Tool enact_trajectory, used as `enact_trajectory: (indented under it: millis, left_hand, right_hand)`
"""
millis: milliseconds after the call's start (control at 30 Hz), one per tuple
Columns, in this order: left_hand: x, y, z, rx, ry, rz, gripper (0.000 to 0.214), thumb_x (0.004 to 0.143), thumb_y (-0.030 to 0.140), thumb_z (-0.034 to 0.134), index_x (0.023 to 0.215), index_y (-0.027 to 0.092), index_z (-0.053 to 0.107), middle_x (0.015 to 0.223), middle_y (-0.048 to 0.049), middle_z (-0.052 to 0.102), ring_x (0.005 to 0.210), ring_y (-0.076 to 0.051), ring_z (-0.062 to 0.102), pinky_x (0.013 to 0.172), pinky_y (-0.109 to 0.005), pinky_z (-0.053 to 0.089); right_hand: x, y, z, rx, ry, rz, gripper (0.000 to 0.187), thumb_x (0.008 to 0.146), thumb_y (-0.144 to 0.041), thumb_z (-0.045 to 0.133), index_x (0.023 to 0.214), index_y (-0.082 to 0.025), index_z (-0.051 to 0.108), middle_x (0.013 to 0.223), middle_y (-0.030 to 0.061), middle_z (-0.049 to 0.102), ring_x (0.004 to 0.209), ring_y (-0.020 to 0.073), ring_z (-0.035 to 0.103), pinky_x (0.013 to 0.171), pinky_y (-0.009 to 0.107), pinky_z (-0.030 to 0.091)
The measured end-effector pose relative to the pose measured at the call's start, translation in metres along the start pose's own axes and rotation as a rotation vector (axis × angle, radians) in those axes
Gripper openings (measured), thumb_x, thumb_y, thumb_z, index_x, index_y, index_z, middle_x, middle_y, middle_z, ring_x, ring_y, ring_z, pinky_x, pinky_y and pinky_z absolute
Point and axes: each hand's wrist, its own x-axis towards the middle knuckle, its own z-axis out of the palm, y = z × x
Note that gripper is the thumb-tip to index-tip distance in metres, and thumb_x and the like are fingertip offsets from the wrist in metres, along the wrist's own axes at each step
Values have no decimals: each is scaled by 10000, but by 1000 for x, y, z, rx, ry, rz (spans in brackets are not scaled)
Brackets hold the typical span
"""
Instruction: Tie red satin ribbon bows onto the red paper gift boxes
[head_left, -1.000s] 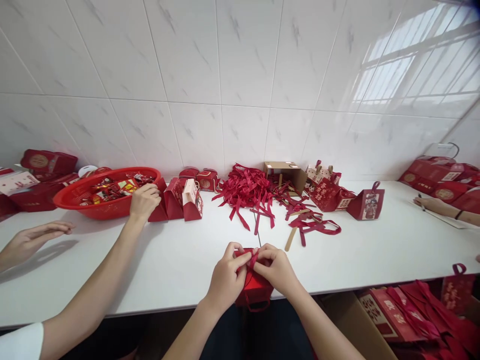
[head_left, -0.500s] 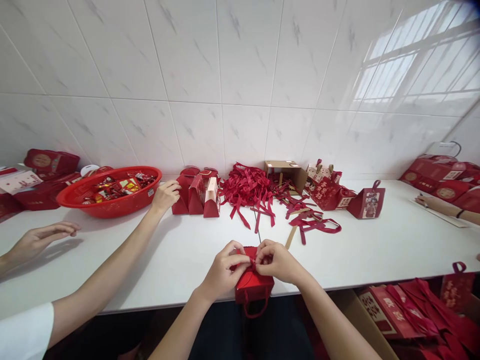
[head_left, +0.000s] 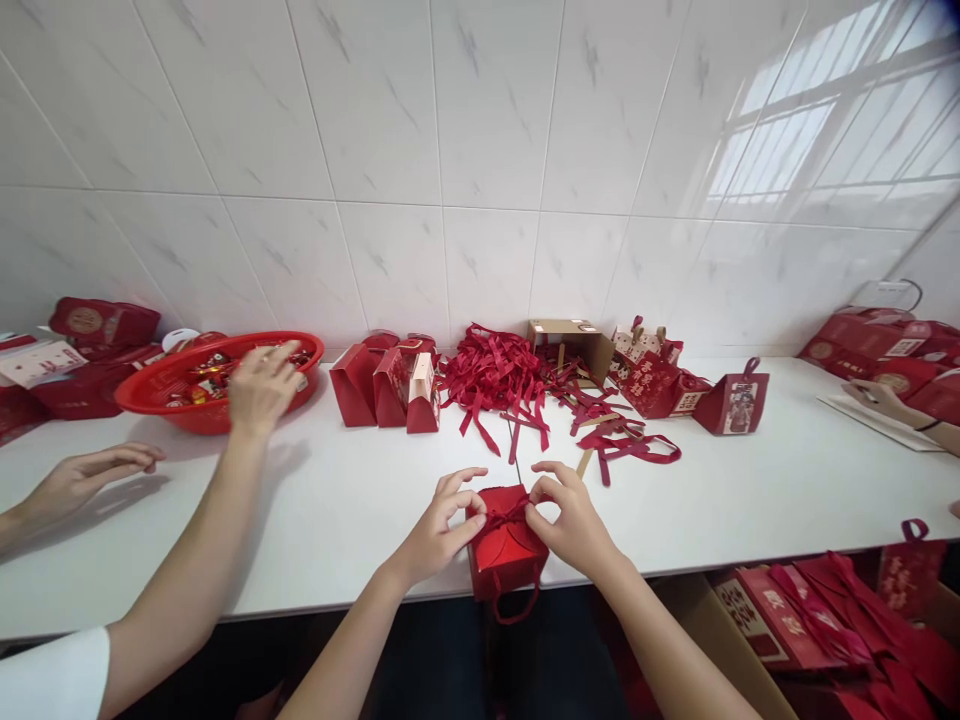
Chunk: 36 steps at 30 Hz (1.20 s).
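A small red gift box [head_left: 504,556] stands at the table's front edge, a cord handle looping off its near side. Across its top lies a dark red ribbon [head_left: 507,514] tied in a bow. My left hand [head_left: 442,522] pinches the bow's left side between thumb and forefinger. On the opposite side, the thumb and forefinger of my right hand [head_left: 568,520] pinch the ribbon too. The other fingers of both hands are raised off the box.
Behind the box lies a heap of red ribbons [head_left: 495,368]. Several red boxes [head_left: 352,388] stand left of it. A co-worker's hand [head_left: 259,385] is over a red basin [head_left: 172,415] of wrapped sweets. A carton [head_left: 694,630] of red boxes sits below the table, right.
My hands have drawn apart sideways, pulling the bow outward across the box top. The co-worker's hand has moved left from the standing boxes to the basin.
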Motion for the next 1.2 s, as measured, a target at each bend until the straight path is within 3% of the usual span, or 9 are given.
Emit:
enact_trajectory:
  millis: [167,300,433,533,733,933,1200]
  left_hand:
    - [-1,-1,-13,79,-40,-3,199,899,245,418,743,204,535,1391,-46,450,1292,-286,336,1032,-509,315]
    - [0,3,-18,185,-39,40,140,830,187,483,712,208,555,1373,-4,472,1290,-329,280,1029,-573,218]
    - [-1,4,-18,184,-29,71,82,814,227,546,737,210,568,1407,-19,435,1295,-316,281,1053,-529,236]
    - [-1,3,-17,61,-51,24,198,888,344,497,763,218,587,1443,-19,399,1325,-271,286,1090,-478,255]
    - [0,-1,-17,65,-107,1,290,919,401,442,736,216,568,1307,-40,534,1260,-238,391,1025,-420,374]
    - [0,-6,-21,172,-3,-4,268,897,361,479,692,205,554,1231,-47,541,1231,-288,347,1018,-544,249]
    - [-3,-18,-10,133,132,-55,213,859,344,525,702,206,566,1162,-78,547,1232,-317,361,1021,-590,209]
  right_hand:
    - [-3,5,-6,-107,29,-42,80,685,-141,599,648,-198,557,1136,90,578,1102,296,496,912,491,349]
    - [-5,5,-6,-140,30,-69,113,674,-132,606,598,-196,553,1164,72,600,1115,295,496,894,470,356]
    - [-5,5,-4,-150,51,-73,117,689,-143,603,597,-196,554,1165,73,609,1108,290,504,888,462,359]
    - [-5,6,-4,-148,67,-77,105,708,-156,598,618,-198,563,1161,77,607,1105,282,509,897,460,354]
    - [-6,6,-5,-132,70,-74,107,682,-140,619,605,-197,570,1162,71,609,1098,289,510,890,464,346]
    - [-11,4,-8,-88,53,-61,151,638,-112,625,541,-194,544,1143,48,613,1104,289,495,919,474,326]
    - [-14,12,-5,69,4,-2,168,674,-128,628,553,-194,532,1181,68,581,1175,307,450,1000,530,272]
